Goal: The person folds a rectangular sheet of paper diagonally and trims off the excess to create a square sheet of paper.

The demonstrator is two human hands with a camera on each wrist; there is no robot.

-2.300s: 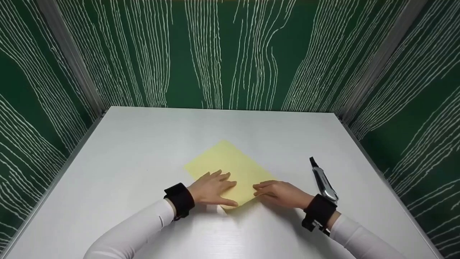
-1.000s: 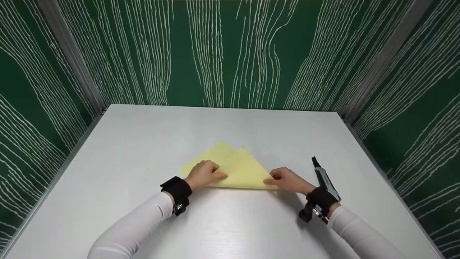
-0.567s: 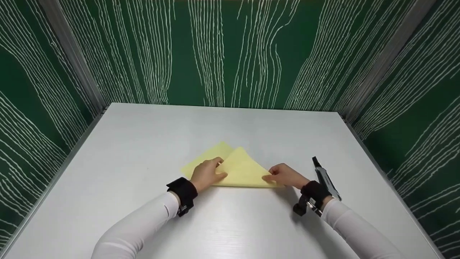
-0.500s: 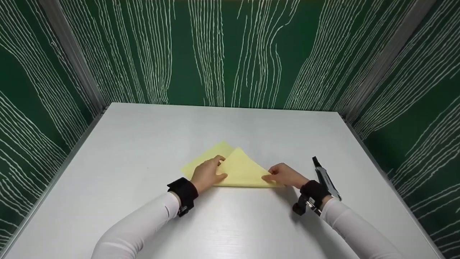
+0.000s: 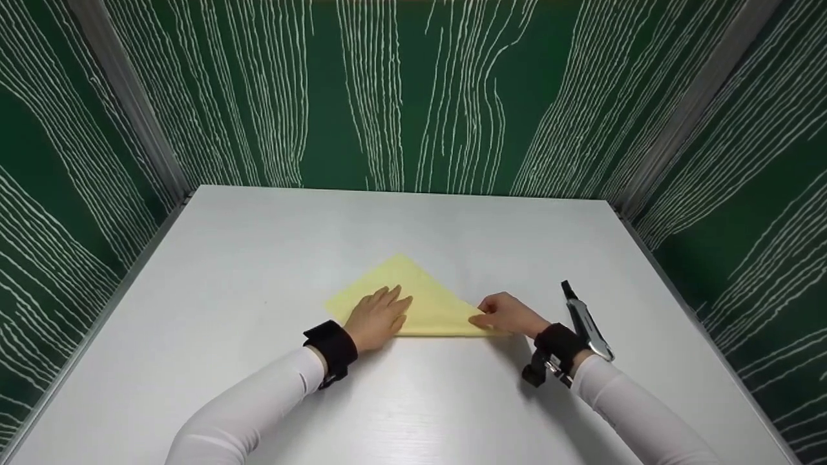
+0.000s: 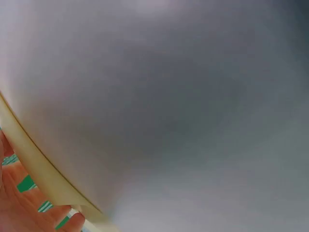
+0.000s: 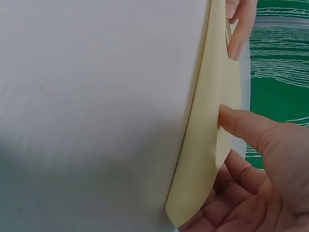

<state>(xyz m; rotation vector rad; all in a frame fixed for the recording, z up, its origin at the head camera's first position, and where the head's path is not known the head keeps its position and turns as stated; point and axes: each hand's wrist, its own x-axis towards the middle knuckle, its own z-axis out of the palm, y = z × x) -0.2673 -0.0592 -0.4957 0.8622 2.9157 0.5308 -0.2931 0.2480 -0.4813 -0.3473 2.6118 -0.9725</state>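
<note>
A sheet of yellow paper [image 5: 426,303] lies doubled into a triangle mid-table, its folded edge towards me and its point towards the back wall. On the left part of it my left hand [image 5: 378,316] rests with spread, straight fingers. My right hand [image 5: 513,315] pinches the paper's right corner between thumb and curled fingers. In the right wrist view the thumb of the right hand [image 7: 260,159] lies on the paper [image 7: 198,125], whose fold still bulges. Only part of the left hand [image 6: 29,208] shows in the left wrist view, beside the paper's edge [image 6: 43,169].
A grey and black utility knife [image 5: 586,323] lies on the white table [image 5: 271,400], just beyond the right wrist. Green walls [image 5: 439,97] with white wavy lines stand behind the table and at both sides. Black straps [image 5: 331,352] circle both wrists.
The near corner of the paper has been brought over to the far one, making a triangle. My left hand has gone from holding the flap to lying flat on it; the right keeps its corner.
</note>
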